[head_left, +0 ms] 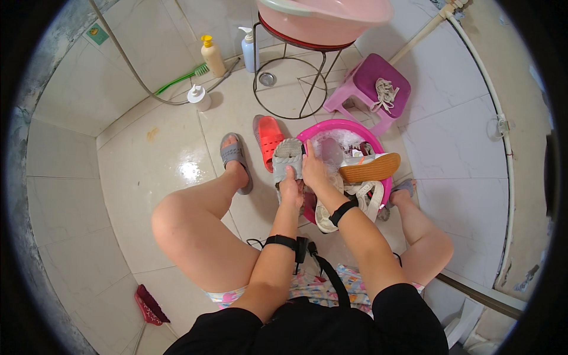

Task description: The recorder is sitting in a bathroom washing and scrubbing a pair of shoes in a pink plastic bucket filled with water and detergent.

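My left hand [290,188] is closed around a grey slipper [288,152], which it holds at the left rim of a bright pink basin [374,141]. Against the slipper's right side is my right hand [313,167], its fingers closed; a small dark bit shows by them, too little to name. Soapy water and several shoes fill the basin. A shoe with a tan sole [371,168] lies across its right side, and a white sandal [368,196] sits at the near edge. Just left of the grey slipper, a red slipper [270,141] rests on the floor.
Beyond the basin, a metal stand [255,89] carries a large pale pink tub [331,23]. A purple-topped stool [397,76] with white laces [386,94] stands to its right. Bottles [213,58] and a green brush [183,78] lie along the far wall; a dustpan [150,306] is at lower left.
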The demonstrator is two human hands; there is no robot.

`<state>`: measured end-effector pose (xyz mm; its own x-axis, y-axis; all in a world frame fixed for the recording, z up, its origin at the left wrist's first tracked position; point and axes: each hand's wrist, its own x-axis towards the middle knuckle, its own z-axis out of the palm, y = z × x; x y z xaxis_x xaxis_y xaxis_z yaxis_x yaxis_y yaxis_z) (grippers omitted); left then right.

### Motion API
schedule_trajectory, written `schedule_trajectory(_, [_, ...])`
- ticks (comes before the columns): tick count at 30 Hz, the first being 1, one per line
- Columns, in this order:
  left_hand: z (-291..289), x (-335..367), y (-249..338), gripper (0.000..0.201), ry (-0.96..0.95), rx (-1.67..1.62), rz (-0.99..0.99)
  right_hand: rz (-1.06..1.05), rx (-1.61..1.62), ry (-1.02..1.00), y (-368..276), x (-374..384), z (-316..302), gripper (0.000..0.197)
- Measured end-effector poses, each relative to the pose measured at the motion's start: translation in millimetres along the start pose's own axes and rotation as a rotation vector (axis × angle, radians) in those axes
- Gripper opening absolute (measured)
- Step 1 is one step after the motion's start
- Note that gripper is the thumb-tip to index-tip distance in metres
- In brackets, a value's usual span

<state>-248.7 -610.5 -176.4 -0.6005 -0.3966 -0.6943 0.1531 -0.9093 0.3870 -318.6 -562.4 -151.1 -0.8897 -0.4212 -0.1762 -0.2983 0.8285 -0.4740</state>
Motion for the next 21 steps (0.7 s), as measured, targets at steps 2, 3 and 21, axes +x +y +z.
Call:
schedule_trajectory(2, [-16, 12, 3, 0.048, 0.058, 0.043, -0.101, 0.029, 0.029, -0.04, -13, -18, 4, 0.051])
schedule_trajectory(3, [-30, 22, 7, 0.048, 0.071, 0.034, -0.082, -0.016, 0.016, -0.083, -23, -35, 6, 0.053])
schedule_trajectory(21, [-27, 17, 14, 0.053, -0.044, -0.006, -0.205, -0.104, 0.006, -0.088, -35, -68, -9, 0.056])
